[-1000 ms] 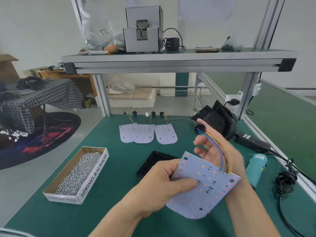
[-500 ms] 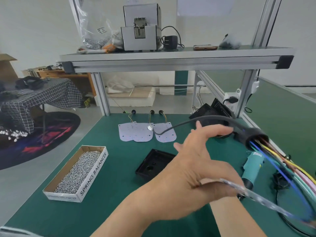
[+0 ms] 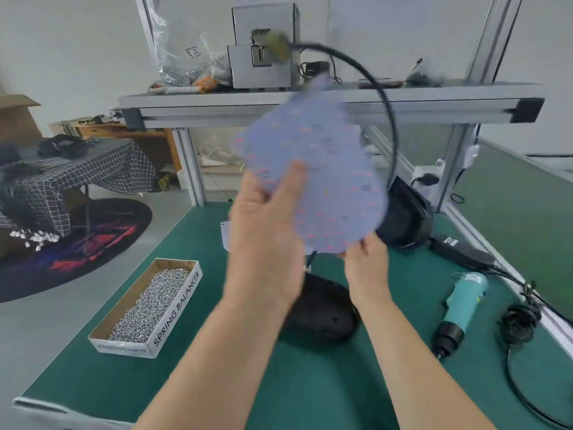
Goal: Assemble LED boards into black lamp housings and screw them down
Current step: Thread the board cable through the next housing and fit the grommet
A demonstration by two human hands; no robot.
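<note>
The LED board [image 3: 322,187] is held up off the desk [image 3: 325,383], face toward the camera. This is probably so its black cable [image 3: 394,131], which arcs high to a blurred connector at the far top, hangs clear before being fed into the black housing [image 3: 325,315] lying directly below. The left hand [image 3: 266,240] has a pinching grip on the board's left edge, thumb pressed on the face. The right hand [image 3: 366,262] pinches the near lower edge, fingertips hidden behind. The screw box [image 3: 148,305] sits near left, the screwdriver [image 3: 463,305] near right.
</note>
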